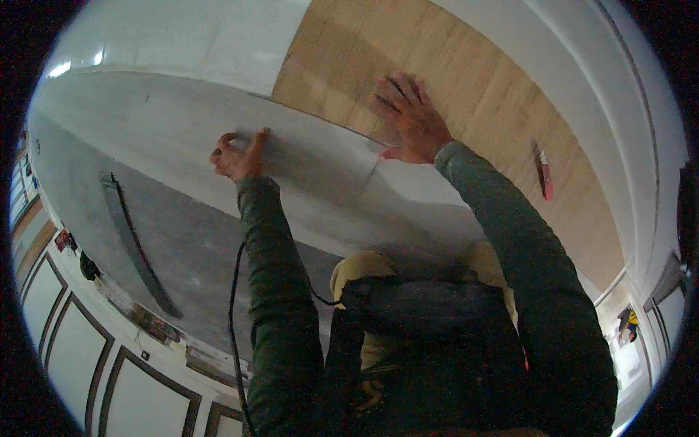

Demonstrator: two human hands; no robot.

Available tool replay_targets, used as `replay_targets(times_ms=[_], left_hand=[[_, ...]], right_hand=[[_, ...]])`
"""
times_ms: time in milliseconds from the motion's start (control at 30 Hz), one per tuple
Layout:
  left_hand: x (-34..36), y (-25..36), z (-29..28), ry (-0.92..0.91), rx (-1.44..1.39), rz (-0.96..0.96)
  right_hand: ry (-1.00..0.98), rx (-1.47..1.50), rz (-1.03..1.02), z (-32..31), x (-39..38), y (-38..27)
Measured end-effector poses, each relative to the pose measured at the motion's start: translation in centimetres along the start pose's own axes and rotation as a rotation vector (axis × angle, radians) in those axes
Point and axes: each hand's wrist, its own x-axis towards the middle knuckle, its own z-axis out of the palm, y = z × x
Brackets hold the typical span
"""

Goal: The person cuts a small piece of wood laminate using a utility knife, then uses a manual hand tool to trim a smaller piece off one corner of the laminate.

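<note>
My right hand (413, 124) is spread on the wood-look floor planks (466, 80), its thumb near their edge along the pale sheet. My left hand (239, 154) is over the pale grey-white underlay sheet (175, 109). Its fingers are bent and its thumb stands apart, with nothing visible between them. Whether it touches the sheet I cannot tell. A red-handled cutter (545, 175) lies on the planks to the right of my right hand. Both my forearms wear dark green sleeves.
A long dark bar (135, 240) lies on the grey floor at left. A black cable (234, 313) hangs beside my left arm. Panelled white fronts (145, 393) line the lower left. A white wall (582, 58) curves along the right, and my knees (360, 266) are close below.
</note>
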Motion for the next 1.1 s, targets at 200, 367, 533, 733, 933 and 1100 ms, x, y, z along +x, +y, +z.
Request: replay_targets(times_ms=[200, 367, 533, 733, 933, 1100], left_hand=[[0.4, -0.5, 0.8, 0.003, 0.059, 0.074], [0.3, 0.5, 0.2, -0.009, 0.036, -0.058], [1.0, 1.0, -0.2, -0.086, 0.018, -0.137], [2.0, 0.5, 0.1, -0.062, 0.022, -0.106], [3.6, -0.5, 0.1, -0.046, -0.033, -0.088], [3.8, -0.2, -0.1, -0.067, -0.052, -0.043]], right_hand=[[-0.057, -0.015, 0.015, -0.3, 0.1, -0.4], [-0.066, 0.004, 0.006, -0.6, 0.5, -0.7], [-0.05, -0.033, 0.019, -0.5, 0.1, -0.5], [-0.031, 0.041, 0.07, 0.0, 0.0, -0.4], [0.021, 0.046, 0.058, 0.1, 0.3, -0.5], [0.038, 0.066, 0.073, 0.2, 0.2, -0.3]])
